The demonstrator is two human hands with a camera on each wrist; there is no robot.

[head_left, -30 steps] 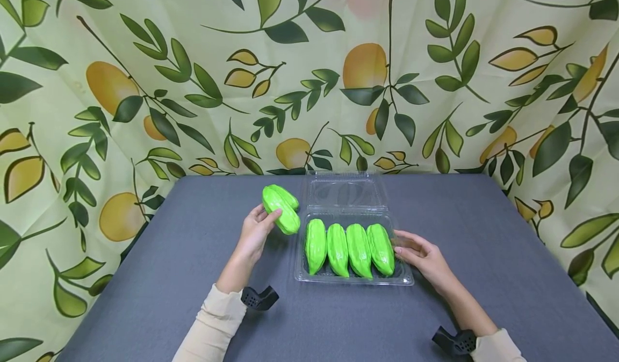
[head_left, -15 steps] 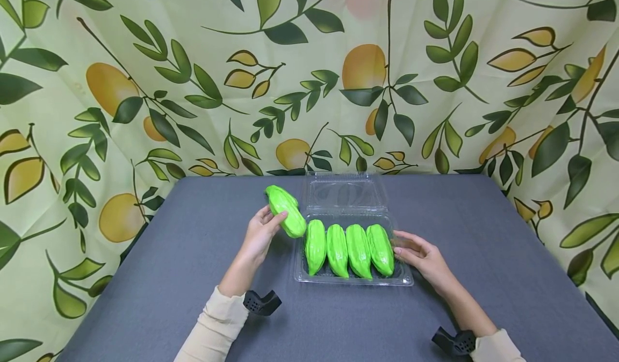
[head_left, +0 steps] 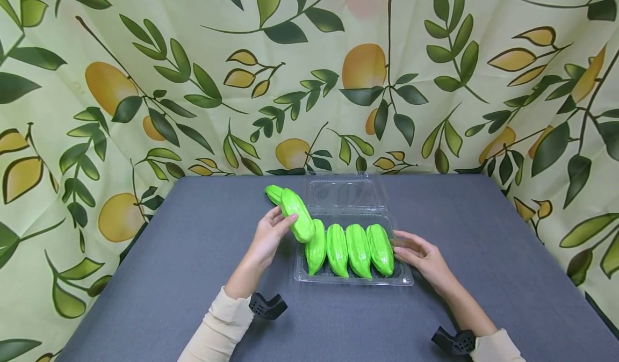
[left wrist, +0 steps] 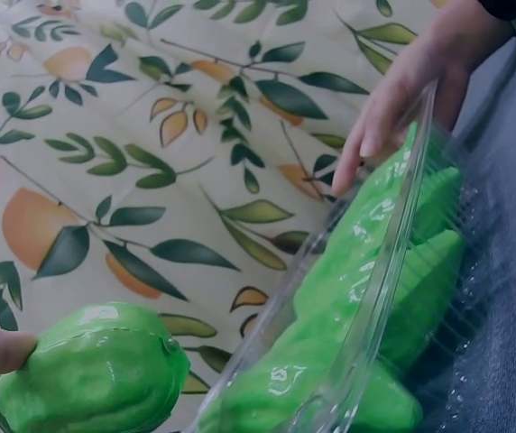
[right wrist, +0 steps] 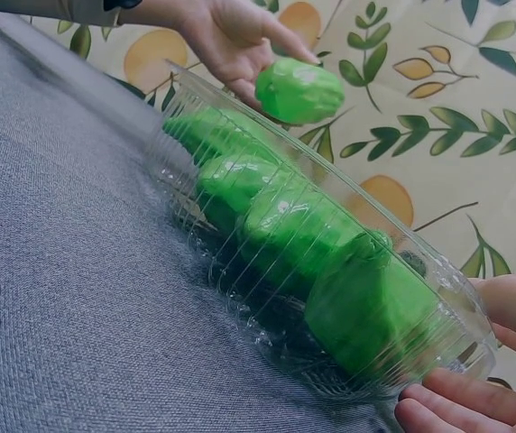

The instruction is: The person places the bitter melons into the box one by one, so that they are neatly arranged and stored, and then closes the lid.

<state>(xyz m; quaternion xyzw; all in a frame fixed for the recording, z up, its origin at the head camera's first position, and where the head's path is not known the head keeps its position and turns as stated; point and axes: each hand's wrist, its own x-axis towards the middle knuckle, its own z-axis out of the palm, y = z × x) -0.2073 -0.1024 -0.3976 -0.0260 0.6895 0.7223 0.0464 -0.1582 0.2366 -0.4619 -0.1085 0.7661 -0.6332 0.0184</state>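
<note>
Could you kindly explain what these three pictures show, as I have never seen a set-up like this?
No machine here: a person works bare-handed, wearing three cameras. The wide picture comes from the head; the other two from each wrist. On the grey table lies a clear plastic clamshell tray, lid open, with four bright green ridged gourds in a row. The left hand holds a fifth gourd in its grip over the tray's left end; a sixth gourd lies behind it. The right hand touches the tray's right edge.

Tilted green gourd (head_left: pixel 299 215) above tray edge (head_left: pixel 301 276)
</note>
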